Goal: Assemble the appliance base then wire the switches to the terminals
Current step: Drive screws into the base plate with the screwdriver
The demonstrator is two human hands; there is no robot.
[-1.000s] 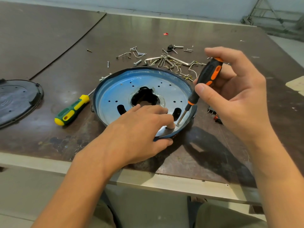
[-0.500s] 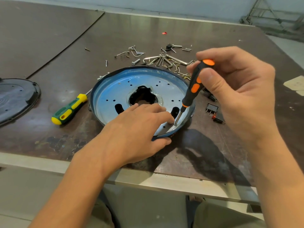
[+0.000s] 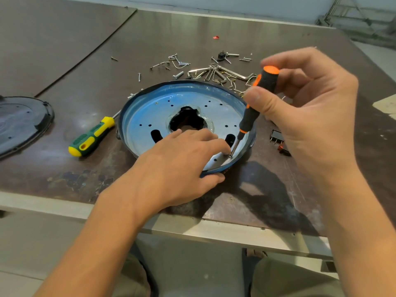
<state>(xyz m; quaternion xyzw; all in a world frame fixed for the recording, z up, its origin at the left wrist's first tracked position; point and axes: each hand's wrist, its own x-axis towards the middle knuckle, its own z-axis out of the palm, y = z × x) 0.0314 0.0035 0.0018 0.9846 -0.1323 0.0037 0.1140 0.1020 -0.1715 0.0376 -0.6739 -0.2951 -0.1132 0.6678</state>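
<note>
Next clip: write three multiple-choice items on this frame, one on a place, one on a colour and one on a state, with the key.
1. Where is the green-and-yellow screwdriver?
A. on the table, left of the blue base
B. inside that base
C. on the floor

2. What colour is the end cap of the black screwdriver?
A. red
B. orange
C. white

3. What is the right hand doing?
A. lying flat on the table
B. making an empty fist
C. gripping the black screwdriver

Key:
1 A: it lies on the table beside the base's left rim.
2 B: the cap at the top of the handle is plainly orange.
3 C: thumb and fingers curl round the handle, with the tip on a screw beside the left hand.
</note>
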